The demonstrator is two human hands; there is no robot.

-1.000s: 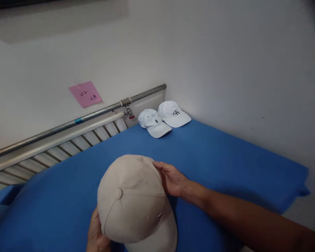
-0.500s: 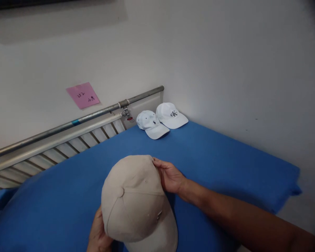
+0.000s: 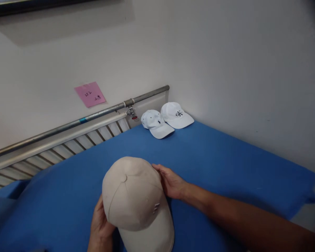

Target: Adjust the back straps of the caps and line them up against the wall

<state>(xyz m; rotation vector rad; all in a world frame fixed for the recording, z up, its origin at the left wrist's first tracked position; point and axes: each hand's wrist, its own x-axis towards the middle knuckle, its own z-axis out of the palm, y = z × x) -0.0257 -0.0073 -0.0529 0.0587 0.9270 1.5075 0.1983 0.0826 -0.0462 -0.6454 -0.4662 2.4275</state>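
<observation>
A beige baseball cap [image 3: 133, 196] is held between my two hands above the blue-covered table [image 3: 199, 157], its brim pointing down toward me and a small emblem on its front. My left hand [image 3: 101, 222] is closed on the cap's left edge, with the fingertips hidden under it. On the far right side, my right hand [image 3: 170, 180] grips the rim, thumb outside and the other fingers partly hidden. Farther back in the corner sit a pale cap with a small dark logo [image 3: 157, 124] and a white cap with black letters [image 3: 177, 115], touching or nearly so.
A white radiator [image 3: 60, 150] and a metal pipe [image 3: 99, 113] with a red-handled valve [image 3: 133, 115] run along the left wall. A pink paper note [image 3: 90, 94] is stuck above them. The plain wall [image 3: 252, 70] borders the table's right side.
The beige cap has tilted in my hands, so its crown button sits higher and more of the brim shows. The background has shifted slightly right in view.
</observation>
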